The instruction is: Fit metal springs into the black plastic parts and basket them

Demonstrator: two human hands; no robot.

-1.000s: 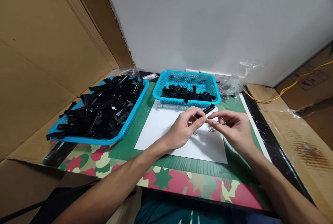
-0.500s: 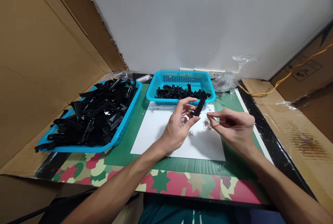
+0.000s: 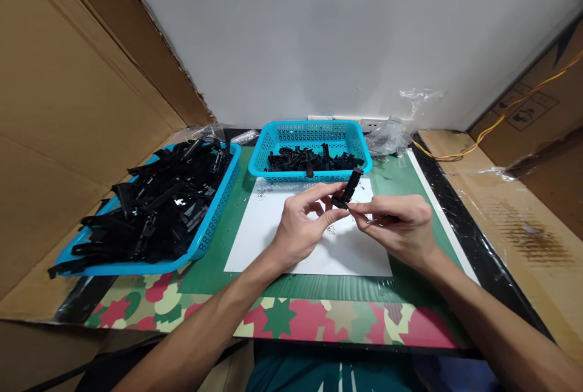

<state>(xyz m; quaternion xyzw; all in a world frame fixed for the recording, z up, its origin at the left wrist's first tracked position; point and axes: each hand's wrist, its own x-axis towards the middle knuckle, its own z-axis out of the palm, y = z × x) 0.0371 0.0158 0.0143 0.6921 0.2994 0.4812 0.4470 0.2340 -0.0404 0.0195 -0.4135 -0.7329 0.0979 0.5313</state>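
Observation:
My left hand [image 3: 303, 222] pinches a small black plastic clip [image 3: 348, 187] between thumb and fingers, holding it tilted above a white sheet of paper [image 3: 277, 240]. My right hand [image 3: 396, 228] is closed in a pinch on a small metal spring, its fingertips touching the clip's lower end. A few tiny metal springs [image 3: 331, 230] lie on the paper just under the hands.
A blue basket [image 3: 314, 137] with several black clips stands behind the paper. A larger blue tray [image 3: 214, 222] heaped with black parts sits at the left. Clear plastic bags [image 3: 392, 137] lie at the back right, cardboard walls on both sides, a yellow cable [image 3: 478, 149] right.
My right hand has come back left with a pinched spring and now meets the clip. The left hand has turned the clip more upright. The view has shifted slightly.

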